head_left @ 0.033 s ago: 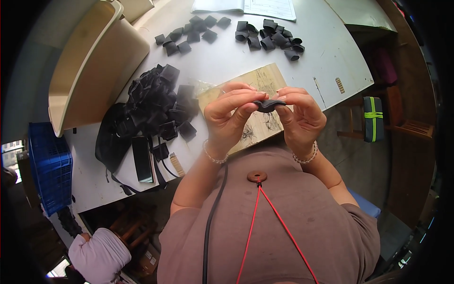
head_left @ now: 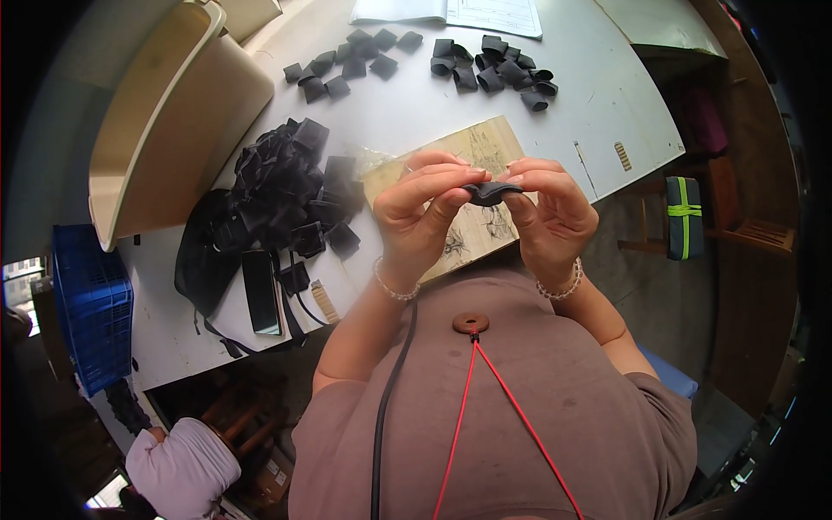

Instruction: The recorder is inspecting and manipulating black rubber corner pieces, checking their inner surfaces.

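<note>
Held a small black strap piece [head_left: 490,192] pinched between both hands, left hand [head_left: 425,212] and right hand [head_left: 548,212] closed narrowly on its two ends, just above the wooden board [head_left: 472,152] on the worktop [head_left: 598,104]. Judged partway through: two sets already laid out beyond the board, flat folded pieces [head_left: 351,59] to its far left and curled pieces [head_left: 496,69] straight beyond. Left to handle, seemingly the larger share: a heap of black pieces [head_left: 290,186] just left of the board. Also left of the board, past the heap, a beige bin [head_left: 165,130].
</note>
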{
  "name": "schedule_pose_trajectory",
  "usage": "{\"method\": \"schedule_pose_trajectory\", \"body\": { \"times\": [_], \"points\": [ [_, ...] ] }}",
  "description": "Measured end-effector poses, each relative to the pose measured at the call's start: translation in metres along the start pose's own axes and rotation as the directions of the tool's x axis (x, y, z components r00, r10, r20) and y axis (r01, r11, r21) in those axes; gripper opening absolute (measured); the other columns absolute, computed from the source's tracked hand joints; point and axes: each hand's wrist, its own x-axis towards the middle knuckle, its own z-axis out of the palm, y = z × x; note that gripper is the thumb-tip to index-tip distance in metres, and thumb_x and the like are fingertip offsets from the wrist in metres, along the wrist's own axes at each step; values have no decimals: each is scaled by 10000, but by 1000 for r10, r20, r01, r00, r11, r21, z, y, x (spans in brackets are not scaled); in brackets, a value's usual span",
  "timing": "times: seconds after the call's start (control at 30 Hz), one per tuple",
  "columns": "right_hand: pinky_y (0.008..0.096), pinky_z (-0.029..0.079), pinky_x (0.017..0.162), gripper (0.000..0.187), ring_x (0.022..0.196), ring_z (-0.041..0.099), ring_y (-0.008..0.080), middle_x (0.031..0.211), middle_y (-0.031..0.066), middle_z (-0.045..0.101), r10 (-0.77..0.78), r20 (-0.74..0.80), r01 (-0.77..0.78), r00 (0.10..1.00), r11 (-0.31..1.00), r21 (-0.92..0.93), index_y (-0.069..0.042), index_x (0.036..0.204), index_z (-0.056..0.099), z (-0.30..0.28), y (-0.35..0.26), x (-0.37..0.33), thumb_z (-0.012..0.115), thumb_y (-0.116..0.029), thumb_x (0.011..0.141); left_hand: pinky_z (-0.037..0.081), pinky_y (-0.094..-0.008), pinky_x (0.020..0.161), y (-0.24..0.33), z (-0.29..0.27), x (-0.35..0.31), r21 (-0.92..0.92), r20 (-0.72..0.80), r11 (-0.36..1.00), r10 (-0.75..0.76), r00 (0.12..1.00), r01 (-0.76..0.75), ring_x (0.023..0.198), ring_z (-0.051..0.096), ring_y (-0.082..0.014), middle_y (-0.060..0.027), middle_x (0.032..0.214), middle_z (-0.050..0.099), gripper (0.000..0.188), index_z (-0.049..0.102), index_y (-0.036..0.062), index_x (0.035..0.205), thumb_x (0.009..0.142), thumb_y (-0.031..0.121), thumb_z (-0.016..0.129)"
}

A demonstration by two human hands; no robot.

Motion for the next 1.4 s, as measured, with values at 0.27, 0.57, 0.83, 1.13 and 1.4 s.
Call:
{"method": "schedule_pose_trajectory", "body": {
  "times": [0.27, 0.57, 0.83, 1.13, 1.4],
  "points": [
    [281, 484, 682, 177, 771, 599, 194, 836, 122, 619, -23, 12, 23, 1000, 999, -34, 9, 868, 581, 4, 0, -2, 680, 64, 731, 429, -300, 843, -1, 6, -4, -115, -102, 993, -37, 994, 26, 955, 527, -206, -59, 903, 668, 203, 644, 20, 997, 850, 158, 623],
    [268, 479, 644, 208, 746, 598, 189, 813, 95, 626, -90, 43, 96, 995, 983, -158, -15, 842, 603, 6, -6, 8, 710, 58, 679, 435, -352, 858, 2, -3, 9, -127, 21, 990, -50, 999, 53, 992, 553, -255, -114, 916, 660, 251, 673, 2, 926, 813, 226, 662],
    [269, 465, 636, 223, 702, 590, 175, 774, 55, 635, -78, 36, 85, 996, 956, -280, -46, 812, 623, 22, -8, 14, 731, 42, 637, 440, -342, 848, -11, -6, -9, -361, -78, 924, -161, 984, 123, 989, 558, -240, -106, 907, 658, 264, 660, -9, 927, 846, 240, 628],
    [301, 466, 689, 178, 657, 594, 196, 735, 43, 640, -256, 111, 278, 960, 850, -448, -62, 786, 635, 15, 1, 9, 733, -2, 650, 441, -286, 784, -22, 3, -12, -381, -176, 922, -146, 974, 69, 912, 547, -192, -78, 874, 633, 226, 658, -8, 909, 829, 204, 650],
    [282, 464, 625, 140, 648, 583, 174, 764, 59, 630, -25, 26, 33, 999, 920, -391, -59, 800, 648, 7, -11, 2, 737, -70, 693, 443, -252, 734, -15, -6, -8, -215, -162, 971, -145, 976, 109, 879, 546, -168, -79, 870, 626, 196, 655, -7, 920, 754, 81, 713]
  ]
}}
